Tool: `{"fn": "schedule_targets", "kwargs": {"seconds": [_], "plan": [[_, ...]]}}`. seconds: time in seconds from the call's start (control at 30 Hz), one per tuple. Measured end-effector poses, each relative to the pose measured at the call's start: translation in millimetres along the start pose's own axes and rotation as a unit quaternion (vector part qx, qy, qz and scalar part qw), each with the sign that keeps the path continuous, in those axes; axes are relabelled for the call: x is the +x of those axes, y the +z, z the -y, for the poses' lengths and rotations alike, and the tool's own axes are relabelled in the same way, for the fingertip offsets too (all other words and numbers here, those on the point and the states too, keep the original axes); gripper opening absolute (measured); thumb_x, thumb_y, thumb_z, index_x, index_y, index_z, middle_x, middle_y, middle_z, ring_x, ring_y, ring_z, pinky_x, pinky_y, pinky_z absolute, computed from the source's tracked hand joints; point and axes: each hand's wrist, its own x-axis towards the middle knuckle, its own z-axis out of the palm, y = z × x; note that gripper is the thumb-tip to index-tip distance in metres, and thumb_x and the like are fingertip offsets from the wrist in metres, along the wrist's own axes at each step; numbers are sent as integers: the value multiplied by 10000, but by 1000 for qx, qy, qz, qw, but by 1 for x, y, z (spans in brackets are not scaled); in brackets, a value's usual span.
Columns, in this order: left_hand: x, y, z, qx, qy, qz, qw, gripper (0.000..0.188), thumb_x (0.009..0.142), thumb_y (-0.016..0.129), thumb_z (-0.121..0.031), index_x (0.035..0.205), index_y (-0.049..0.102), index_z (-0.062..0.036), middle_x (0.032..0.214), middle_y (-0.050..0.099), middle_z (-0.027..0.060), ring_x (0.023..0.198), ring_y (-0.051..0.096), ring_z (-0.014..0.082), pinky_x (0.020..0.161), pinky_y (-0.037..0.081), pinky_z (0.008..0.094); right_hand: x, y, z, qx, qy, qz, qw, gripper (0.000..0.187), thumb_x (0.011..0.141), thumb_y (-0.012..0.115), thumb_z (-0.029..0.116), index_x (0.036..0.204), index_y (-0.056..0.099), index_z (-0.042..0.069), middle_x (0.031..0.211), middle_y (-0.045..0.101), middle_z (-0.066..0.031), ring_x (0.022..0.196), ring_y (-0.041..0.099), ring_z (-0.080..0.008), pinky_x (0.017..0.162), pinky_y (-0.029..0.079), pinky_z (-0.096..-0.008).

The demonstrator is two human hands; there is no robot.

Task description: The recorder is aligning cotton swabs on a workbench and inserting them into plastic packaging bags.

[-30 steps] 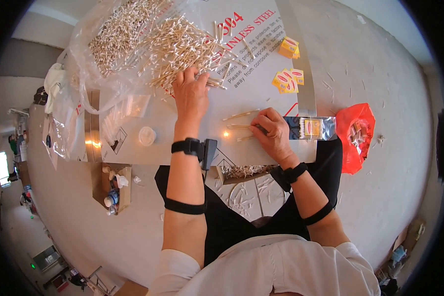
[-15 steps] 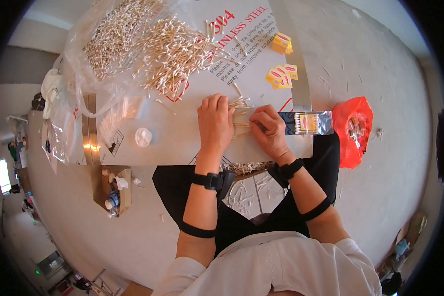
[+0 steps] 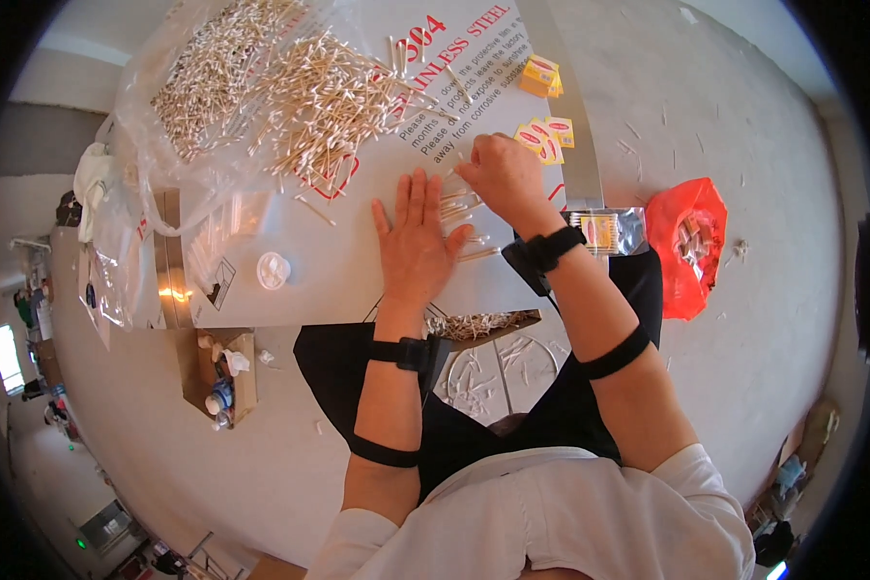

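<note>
Cotton swabs (image 3: 459,208), thin wooden sticks with white tips, lie on the glossy tabletop (image 3: 358,275) between my hands; left hand (image 3: 414,242) presses flat, fingers spread, right hand (image 3: 501,176) pinches several swabs.

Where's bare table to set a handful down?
Bare strip between the left hand and the white cap, along the near table edge. Crowded: swab pile above, loose swabs under the right hand.

table (image 3: 348,280) | heap of cotton swabs (image 3: 329,82) beyond left hand (image 3: 414,242) | yellow packets (image 3: 541,130) past right hand (image 3: 503,179) | white cap (image 3: 273,271) left
</note>
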Motion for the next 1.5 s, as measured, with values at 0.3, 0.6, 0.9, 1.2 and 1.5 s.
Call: {"fn": "schedule_targets", "kwargs": {"seconds": [0.3, 0.6, 0.9, 1.2, 1.5], "plan": [[-8, -6, 2, -102, -3, -43, 994, 735, 861, 677, -284, 1461, 343, -22, 1544, 309, 188, 1446, 256, 351, 1158, 142, 576, 9, -5, -15, 60, 97, -26, 993, 172, 764, 649, 174, 810, 678, 11, 768, 692, -177, 713, 682, -340, 670, 541, -428], [2, -4, 11, -164, -30, -52, 985, 612, 895, 549, -75, 1466, 330, -37, 1527, 332, 178, 1432, 285, 332, 1158, 162, 557, -113, -58, 0, 297, -8, 207, 932, 55, 784, 641, 57, 810, 624, 12, 675, 605, -169, 583, 610, -275, 586, 499, -353], [6, -8, -1, -110, -15, 4, 994, 551, 931, 567, -213, 1433, 406, -54, 1490, 411, 146, 1423, 318, 291, 1155, 192, 553, -154, -26, 11, 355, 111, 248, 894, 124, 872, 599, 85, 910, 630, -29, 723, 672, -163, 612, 658, -270, 576, 529, -370], [-6, -1, -9, 28, 16, -34, 999, 746, 900, 573, -480, 1481, 362, -63, 1560, 324, 119, 1466, 243, 264, 1150, 127, 622, -131, -24, 7, 485, 213, 262, 806, 160, 921, 571, 58, 1004, 603, -76, 718, 675, -94, 532, 580, -95, 487, 467, -234], [-3, -8, 4, -14, 88, 16, 996, 684, 949, 512, -457, 1494, 342, -80, 1571, 310, 90, 1459, 265, 245, 1170, 112, 589, -133, -20, 7, 507, 236, 252, 790, 170, 920, 594, 74, 993, 609, -79, 713, 677, -105, 519, 588, -106, 482, 478, -237]]}}
